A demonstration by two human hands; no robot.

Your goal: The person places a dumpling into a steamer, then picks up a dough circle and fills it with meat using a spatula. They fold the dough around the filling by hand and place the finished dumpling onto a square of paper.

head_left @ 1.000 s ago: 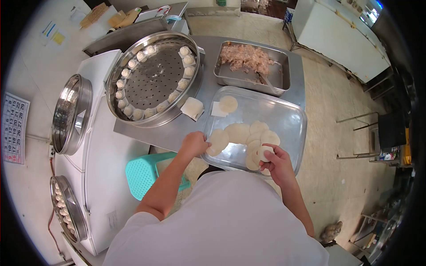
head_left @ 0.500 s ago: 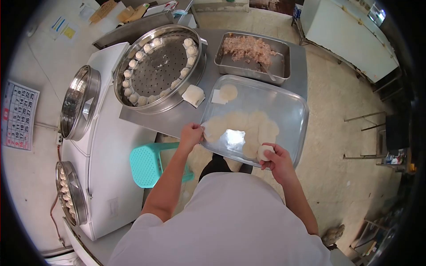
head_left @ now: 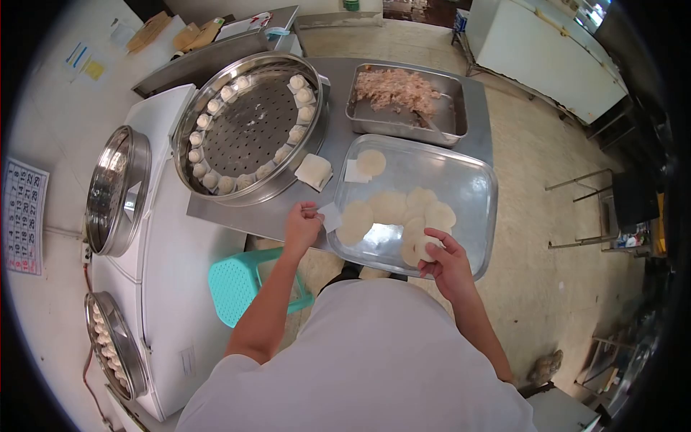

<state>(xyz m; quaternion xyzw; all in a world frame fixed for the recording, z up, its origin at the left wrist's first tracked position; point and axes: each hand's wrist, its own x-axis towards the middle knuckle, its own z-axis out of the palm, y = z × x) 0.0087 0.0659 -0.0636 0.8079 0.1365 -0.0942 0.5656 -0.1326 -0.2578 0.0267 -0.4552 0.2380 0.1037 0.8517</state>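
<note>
Pinching a paper (head_left: 330,216) that hardly showed before, my left hand (head_left: 304,227) is beside the tray (head_left: 464,191); my right hand (head_left: 450,263) holds a dough ball (head_left: 431,250) by its near edge; so both are full.

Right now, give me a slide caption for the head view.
Left hand pinching a white paper square, right hand holding a pale dough piece near dough rounds on a metal tray.
</note>
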